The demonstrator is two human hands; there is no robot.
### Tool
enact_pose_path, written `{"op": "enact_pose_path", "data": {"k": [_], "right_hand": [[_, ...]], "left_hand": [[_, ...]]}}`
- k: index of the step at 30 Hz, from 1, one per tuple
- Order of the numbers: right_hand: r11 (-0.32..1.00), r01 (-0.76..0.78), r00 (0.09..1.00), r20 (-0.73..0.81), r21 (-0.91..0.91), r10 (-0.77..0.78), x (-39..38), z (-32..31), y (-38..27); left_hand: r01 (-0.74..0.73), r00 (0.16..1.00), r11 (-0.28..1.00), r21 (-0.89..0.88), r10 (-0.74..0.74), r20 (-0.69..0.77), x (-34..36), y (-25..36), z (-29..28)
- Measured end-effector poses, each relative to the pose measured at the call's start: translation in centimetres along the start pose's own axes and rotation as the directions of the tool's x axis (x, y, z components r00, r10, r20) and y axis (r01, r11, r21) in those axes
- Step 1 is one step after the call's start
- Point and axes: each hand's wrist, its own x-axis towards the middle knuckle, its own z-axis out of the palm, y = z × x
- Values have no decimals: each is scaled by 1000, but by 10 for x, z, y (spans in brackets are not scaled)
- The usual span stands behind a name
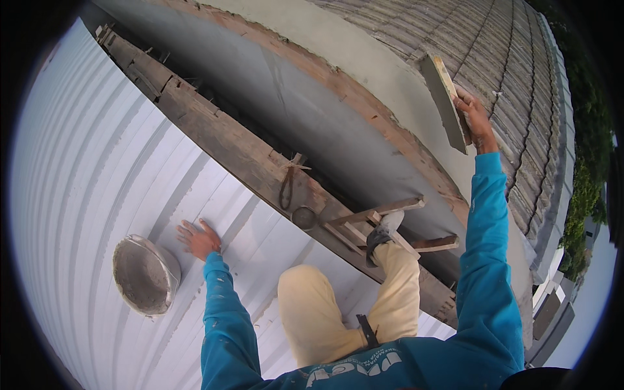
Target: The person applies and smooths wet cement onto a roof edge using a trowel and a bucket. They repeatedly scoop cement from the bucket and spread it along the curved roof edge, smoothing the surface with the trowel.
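Note:
My right hand (478,121) grips a plasterer's float (443,101), a long flat board with grey mortar smears. It is held on edge over the smooth grey cement top of the wall (383,81), beside the tiled roof; whether it touches the cement I cannot tell. My left hand (199,240) lies with fingers spread on the white ribbed metal roofing (162,175). Just left of that hand stands a bucket (170,263), coated inside with grey mortar.
Grey-brown roof tiles (481,39) slope at the upper right. A long weathered plank (214,133) edges the metal roofing, with a dark gap between it and the grey wall face (305,97). My foot (383,231) rests by a wooden ladder top (383,211).

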Motion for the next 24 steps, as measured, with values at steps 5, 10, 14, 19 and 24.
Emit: {"op": "enact_pose_path", "data": {"k": [5,10,14,19,24], "right_hand": [[998,58,997,46,-14,-58,24,19,-12],[948,161,986,81,-273,-144,73,84,-54],[851,275,960,75,-447,-270,126,147,-89],[655,425,854,35,-626,-520,195,218,-107],[483,269,943,127,-833,-308,222,259,-109]], "left_hand": [[-6,1000,999,34,5,16,0,3,-3],[-5,1000,1000,28,4,8,1,-1,1],[0,999,1000,-5,0,37,-2,1,-6],[4,1000,999,-36,-3,24,-2,1,-7],[-2,999,999,-55,4,48,-2,3,-14]]}}
